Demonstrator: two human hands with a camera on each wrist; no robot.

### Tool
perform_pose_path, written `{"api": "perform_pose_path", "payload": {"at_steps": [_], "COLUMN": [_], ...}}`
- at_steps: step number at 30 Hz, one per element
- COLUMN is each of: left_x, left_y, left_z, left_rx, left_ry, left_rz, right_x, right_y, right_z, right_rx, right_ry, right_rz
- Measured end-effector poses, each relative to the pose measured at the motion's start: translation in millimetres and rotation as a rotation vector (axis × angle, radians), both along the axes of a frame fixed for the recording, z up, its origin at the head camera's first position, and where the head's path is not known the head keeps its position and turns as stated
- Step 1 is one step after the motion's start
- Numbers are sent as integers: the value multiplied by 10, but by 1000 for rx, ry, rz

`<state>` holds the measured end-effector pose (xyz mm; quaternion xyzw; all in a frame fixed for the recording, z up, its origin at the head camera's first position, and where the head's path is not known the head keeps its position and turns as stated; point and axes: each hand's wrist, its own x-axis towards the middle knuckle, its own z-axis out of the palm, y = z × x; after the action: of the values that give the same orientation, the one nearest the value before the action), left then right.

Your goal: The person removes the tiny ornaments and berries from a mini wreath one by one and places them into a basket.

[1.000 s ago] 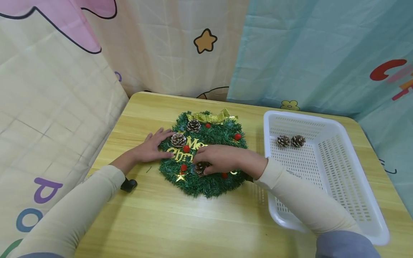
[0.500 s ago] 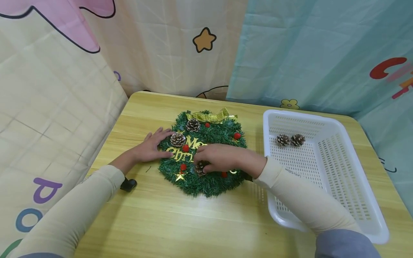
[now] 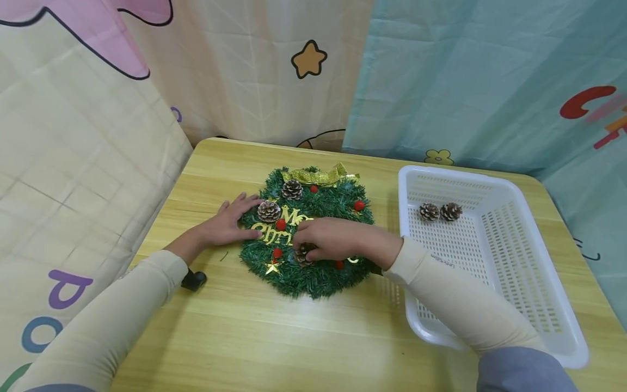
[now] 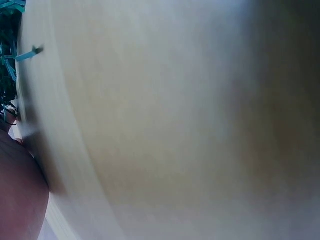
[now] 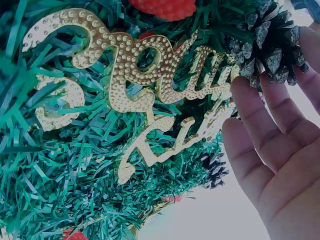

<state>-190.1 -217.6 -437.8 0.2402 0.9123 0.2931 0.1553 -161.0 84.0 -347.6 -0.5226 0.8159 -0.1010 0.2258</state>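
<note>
A green Christmas wreath lies flat on the table, bearing gold lettering, red balls and pine cones. My right hand reaches over its front half. Its fingers and thumb hold a pine cone against the greenery; in the right wrist view this pine cone sits at the fingertips. My left hand rests at the wreath's left edge with fingers spread, near a fixed pine cone. Another pine cone sits higher up. The left wrist view shows mostly blurred tabletop.
To the right stands a white plastic basket with two pine cones near its back left corner. A gold ribbon tops the wreath. Near the left sleeve is a small black object. Printed curtains hang behind the table.
</note>
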Motion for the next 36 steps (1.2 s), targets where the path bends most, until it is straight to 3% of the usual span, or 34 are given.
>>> {"api": "perform_pose_path", "payload": {"at_steps": [36], "left_x": [12], "left_y": [0], "left_z": [17], "left_rx": [9], "left_ry": [-2], "left_rz": [8], "right_x": [-7], "right_y": [6], "right_z": [56], "right_rx": [-54], "right_ry": [59], "right_rz": [30]}}
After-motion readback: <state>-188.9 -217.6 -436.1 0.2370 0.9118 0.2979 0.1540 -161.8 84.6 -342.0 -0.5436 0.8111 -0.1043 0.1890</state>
